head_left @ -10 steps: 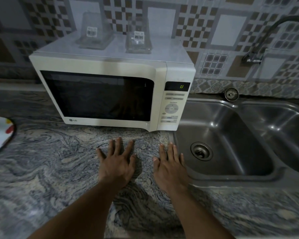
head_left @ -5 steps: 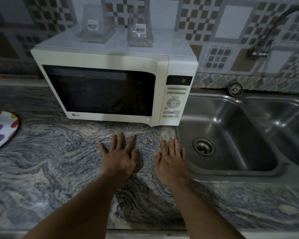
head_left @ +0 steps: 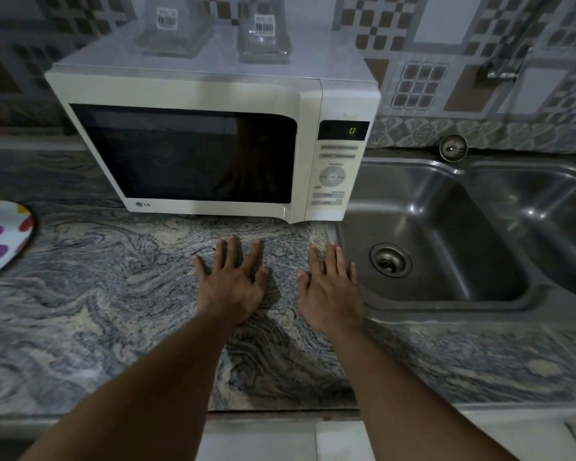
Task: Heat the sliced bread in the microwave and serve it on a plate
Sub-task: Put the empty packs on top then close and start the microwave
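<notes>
A white microwave (head_left: 308, 104) stands on the marbled counter with its dark door closed and a green digit lit on its display. My left hand (head_left: 234, 285) and my right hand (head_left: 330, 291) lie flat, palms down and fingers spread, on the counter just in front of it, holding nothing. A white plate with coloured dots (head_left: 1, 239) shows partly at the left edge. No bread is visible; the inside of the microwave is too dark to see.
Two clear plastic containers (head_left: 173, 28) (head_left: 264, 31) with barcode labels sit on top of the microwave. A steel double sink (head_left: 446, 227) lies to the right, with a tap (head_left: 502, 66) on the tiled wall. The counter's front edge (head_left: 280, 414) is near me.
The view has tilted slightly downward, so the microwave sits higher in the frame. Both hands stay flat on the counter in the same place.
</notes>
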